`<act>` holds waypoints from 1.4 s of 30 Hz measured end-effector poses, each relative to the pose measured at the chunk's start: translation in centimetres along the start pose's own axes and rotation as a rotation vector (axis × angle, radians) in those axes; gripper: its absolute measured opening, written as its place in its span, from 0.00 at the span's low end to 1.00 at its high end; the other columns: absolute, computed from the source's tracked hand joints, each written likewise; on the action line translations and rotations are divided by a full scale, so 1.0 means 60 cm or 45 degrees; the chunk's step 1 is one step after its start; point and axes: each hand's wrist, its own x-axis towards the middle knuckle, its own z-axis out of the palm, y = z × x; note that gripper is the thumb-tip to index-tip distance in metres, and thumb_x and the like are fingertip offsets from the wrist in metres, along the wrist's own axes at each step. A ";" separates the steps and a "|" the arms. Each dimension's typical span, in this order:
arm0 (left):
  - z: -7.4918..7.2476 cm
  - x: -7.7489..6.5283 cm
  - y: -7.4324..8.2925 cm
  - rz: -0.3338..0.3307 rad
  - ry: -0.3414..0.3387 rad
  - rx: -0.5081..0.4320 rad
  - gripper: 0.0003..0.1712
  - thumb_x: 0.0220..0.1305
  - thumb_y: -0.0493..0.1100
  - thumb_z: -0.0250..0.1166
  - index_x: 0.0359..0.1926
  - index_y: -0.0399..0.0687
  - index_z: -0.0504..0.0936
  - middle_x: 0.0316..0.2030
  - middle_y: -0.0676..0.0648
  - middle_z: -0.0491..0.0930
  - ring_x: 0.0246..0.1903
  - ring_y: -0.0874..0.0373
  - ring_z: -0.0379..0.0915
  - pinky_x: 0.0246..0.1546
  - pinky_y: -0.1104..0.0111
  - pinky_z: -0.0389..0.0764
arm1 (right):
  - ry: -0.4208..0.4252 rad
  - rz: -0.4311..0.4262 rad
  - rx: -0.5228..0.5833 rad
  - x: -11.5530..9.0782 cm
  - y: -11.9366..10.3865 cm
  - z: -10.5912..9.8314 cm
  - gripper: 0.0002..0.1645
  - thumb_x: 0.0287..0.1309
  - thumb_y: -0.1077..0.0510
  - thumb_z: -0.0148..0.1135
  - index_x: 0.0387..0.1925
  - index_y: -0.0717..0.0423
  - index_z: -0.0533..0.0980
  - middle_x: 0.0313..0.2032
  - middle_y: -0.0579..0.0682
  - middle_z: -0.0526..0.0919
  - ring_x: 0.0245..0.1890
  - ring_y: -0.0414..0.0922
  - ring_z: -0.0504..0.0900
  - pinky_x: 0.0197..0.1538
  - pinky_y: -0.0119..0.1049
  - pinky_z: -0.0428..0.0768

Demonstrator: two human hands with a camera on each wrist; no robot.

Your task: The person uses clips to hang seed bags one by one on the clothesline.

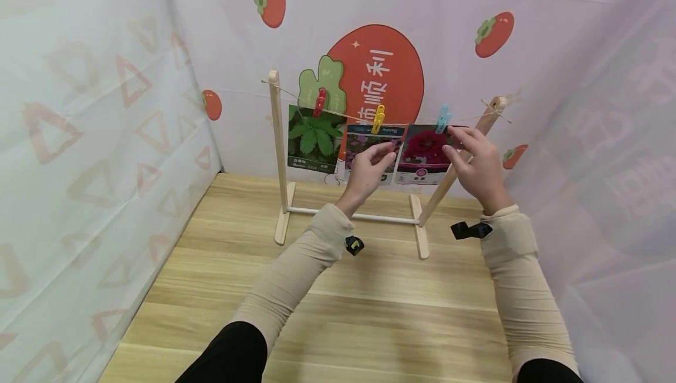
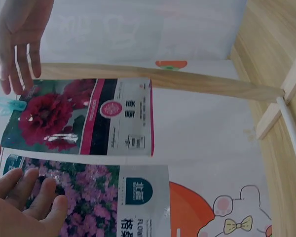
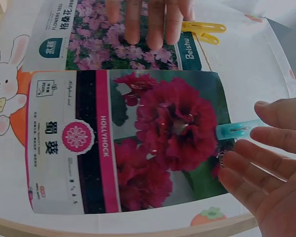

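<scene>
A hollyhock seed packet [image 3: 153, 148] with crimson blooms hangs from a string by a light-blue clothespin [image 1: 443, 119]. My right hand [image 1: 477, 163] is at this packet's upper right corner, fingers extended close to the clothespin and thumb apart. Left of it, a packet with pink flowers [image 2: 89, 197] hangs under a yellow clothespin [image 1: 378, 119]. My left hand [image 1: 367, 172] is in front of that packet with fingers loosely extended, covering part of it in the head view. Neither hand grips anything.
A green-leaf packet [image 1: 314, 136] hangs at the left under a red clothespin [image 1: 319, 102]. The string runs between two wooden posts [image 1: 279, 142], joined low down by a white rod [image 1: 364, 217]. The stand is on a wood-grain table [image 1: 317, 312], with printed cloth behind.
</scene>
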 end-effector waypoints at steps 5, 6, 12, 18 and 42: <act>-0.015 -0.005 0.005 0.049 -0.051 0.063 0.23 0.71 0.46 0.58 0.63 0.44 0.74 0.58 0.44 0.78 0.58 0.55 0.75 0.59 0.66 0.76 | -0.015 0.037 -0.016 -0.011 0.000 0.006 0.23 0.60 0.67 0.63 0.57 0.67 0.76 0.52 0.67 0.79 0.45 0.60 0.80 0.49 0.31 0.75; -0.018 -0.006 0.005 0.053 -0.060 0.073 0.23 0.71 0.46 0.58 0.64 0.44 0.74 0.59 0.44 0.78 0.58 0.55 0.75 0.60 0.65 0.76 | -0.022 0.045 -0.017 -0.013 -0.001 0.007 0.23 0.60 0.66 0.63 0.58 0.67 0.75 0.53 0.67 0.79 0.47 0.61 0.80 0.50 0.37 0.76; -0.036 -0.017 -0.003 0.050 -0.081 0.098 0.24 0.72 0.48 0.57 0.64 0.45 0.73 0.60 0.45 0.77 0.59 0.55 0.74 0.61 0.65 0.75 | -0.039 0.060 0.020 -0.027 -0.001 0.019 0.24 0.61 0.67 0.62 0.59 0.69 0.74 0.54 0.68 0.78 0.50 0.62 0.78 0.52 0.56 0.74; -0.059 -0.027 -0.018 0.043 -0.063 0.099 0.22 0.72 0.47 0.57 0.62 0.44 0.76 0.57 0.44 0.80 0.56 0.54 0.76 0.59 0.61 0.77 | -0.060 0.053 0.024 -0.037 -0.005 0.031 0.24 0.61 0.67 0.62 0.59 0.70 0.73 0.55 0.69 0.78 0.54 0.63 0.77 0.55 0.60 0.74; -0.119 -0.087 -0.062 -0.150 -0.046 0.174 0.26 0.71 0.51 0.58 0.65 0.46 0.73 0.65 0.45 0.72 0.67 0.50 0.64 0.70 0.51 0.63 | -0.262 0.199 0.086 -0.109 -0.008 0.103 0.29 0.67 0.58 0.58 0.65 0.68 0.68 0.61 0.68 0.72 0.63 0.64 0.70 0.63 0.62 0.69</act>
